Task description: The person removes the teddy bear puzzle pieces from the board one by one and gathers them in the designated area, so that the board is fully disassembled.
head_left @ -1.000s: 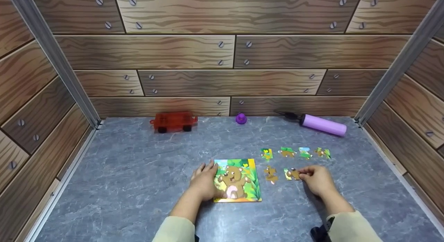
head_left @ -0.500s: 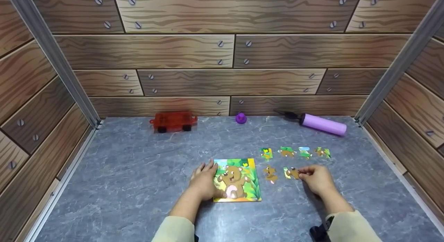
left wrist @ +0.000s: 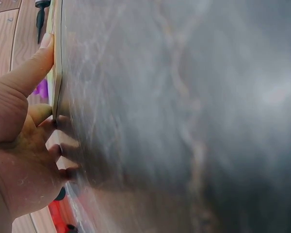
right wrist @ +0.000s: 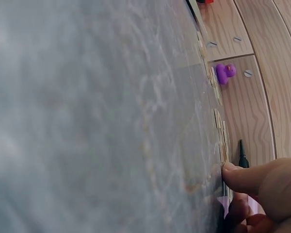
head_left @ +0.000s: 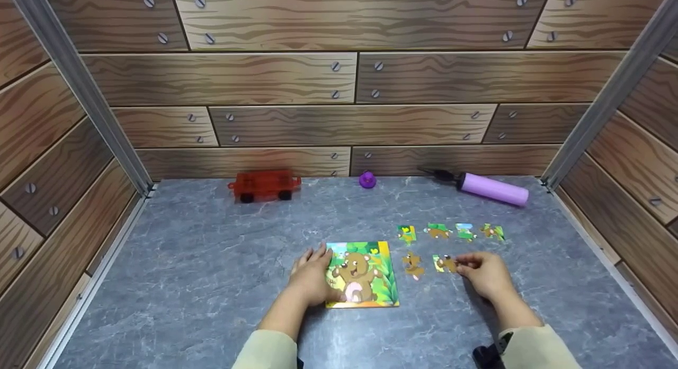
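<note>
A square puzzle board [head_left: 365, 273] with a bear picture lies flat on the table. My left hand [head_left: 311, 276] rests at the board's left side, its thumb over the lower part and its fingers spread along the edge. To the right, the thumb and fingers of my right hand [head_left: 483, 273] pinch the right end of a puzzle piece [head_left: 444, 263] with brown and green print. Beside it lies a brown puzzle piece [head_left: 412, 265]. The right wrist view shows the right thumb [right wrist: 240, 178] low at the table; the pinched piece is mostly hidden there.
Several more loose pieces form a row behind, among them a blue-green puzzle piece [head_left: 465, 232]. Along the back stand a red transparent toy wagon [head_left: 267, 186], a purple toy duck [head_left: 367, 180] and a lilac hand pump [head_left: 493, 189]. Wood-print walls [head_left: 280, 125] enclose the table.
</note>
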Available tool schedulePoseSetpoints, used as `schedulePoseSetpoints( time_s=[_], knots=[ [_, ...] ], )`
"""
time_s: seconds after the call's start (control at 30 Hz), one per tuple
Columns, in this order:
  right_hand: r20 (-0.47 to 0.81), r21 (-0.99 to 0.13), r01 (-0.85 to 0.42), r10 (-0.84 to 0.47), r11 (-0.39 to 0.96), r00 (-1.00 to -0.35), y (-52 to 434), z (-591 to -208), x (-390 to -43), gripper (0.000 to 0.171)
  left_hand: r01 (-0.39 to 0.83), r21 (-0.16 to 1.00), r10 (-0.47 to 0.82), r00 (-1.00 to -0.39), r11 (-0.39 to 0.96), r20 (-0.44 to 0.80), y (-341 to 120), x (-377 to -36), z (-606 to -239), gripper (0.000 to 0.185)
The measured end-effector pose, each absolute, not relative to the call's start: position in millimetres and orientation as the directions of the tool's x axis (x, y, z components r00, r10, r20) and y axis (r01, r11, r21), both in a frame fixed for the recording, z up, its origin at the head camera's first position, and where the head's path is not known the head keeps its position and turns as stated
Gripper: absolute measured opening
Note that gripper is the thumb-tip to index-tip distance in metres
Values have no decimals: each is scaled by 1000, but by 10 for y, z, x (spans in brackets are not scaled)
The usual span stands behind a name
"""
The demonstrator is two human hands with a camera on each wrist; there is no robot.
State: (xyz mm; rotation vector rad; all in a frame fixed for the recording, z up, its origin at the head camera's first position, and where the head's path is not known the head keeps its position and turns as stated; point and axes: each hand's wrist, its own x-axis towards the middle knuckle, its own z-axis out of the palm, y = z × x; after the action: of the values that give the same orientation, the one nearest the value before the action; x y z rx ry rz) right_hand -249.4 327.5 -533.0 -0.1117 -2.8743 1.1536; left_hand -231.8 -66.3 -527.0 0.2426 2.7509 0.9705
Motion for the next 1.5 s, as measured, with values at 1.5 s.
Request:
schedulePoseSetpoints(
  time_s=[1.5],
  knots=[
    [-55,-845,-74,-224,530,-973,1890,-5255,-2062,45,71,638,222,-962,767,-160,-664,-2315,-5256,110]
  ],
)
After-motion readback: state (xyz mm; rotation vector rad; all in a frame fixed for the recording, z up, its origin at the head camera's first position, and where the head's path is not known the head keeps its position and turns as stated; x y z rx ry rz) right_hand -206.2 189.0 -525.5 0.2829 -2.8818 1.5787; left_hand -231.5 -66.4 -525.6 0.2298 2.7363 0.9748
